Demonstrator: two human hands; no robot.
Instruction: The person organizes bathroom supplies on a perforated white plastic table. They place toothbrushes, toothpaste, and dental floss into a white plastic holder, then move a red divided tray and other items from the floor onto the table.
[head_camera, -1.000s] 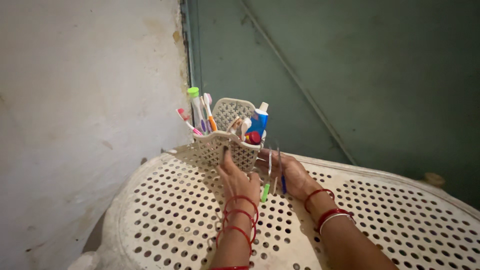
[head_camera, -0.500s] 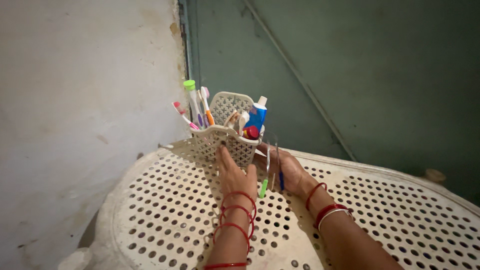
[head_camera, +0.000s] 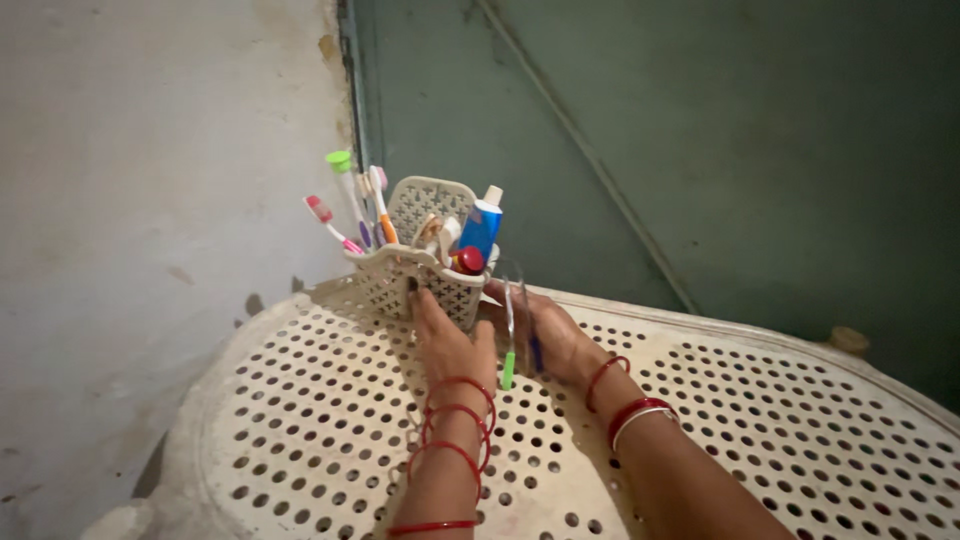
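Note:
A small white lattice basket (head_camera: 392, 283) stands on a white perforated plastic surface (head_camera: 300, 430). It holds several toothbrushes (head_camera: 352, 200), a blue toothpaste tube (head_camera: 480, 228) and a red-capped item (head_camera: 469, 260). My left hand (head_camera: 447, 345), with red bangles on the wrist, presses against the basket's front wall and grips it. Just right of the basket, my right hand (head_camera: 560, 340) holds two thin U-shaped tongue cleaners (head_camera: 509, 330), one with a green tip and one with a blue tip.
A rough whitish wall (head_camera: 150, 200) rises to the left. Behind the surface is a dark green panel (head_camera: 700, 150) with a diagonal ridge. The perforated surface curves off at its left edge and stretches to the right.
Both hands stay at the basket with the same grip. The view has shifted a little, so the basket sits slightly further left in the frame.

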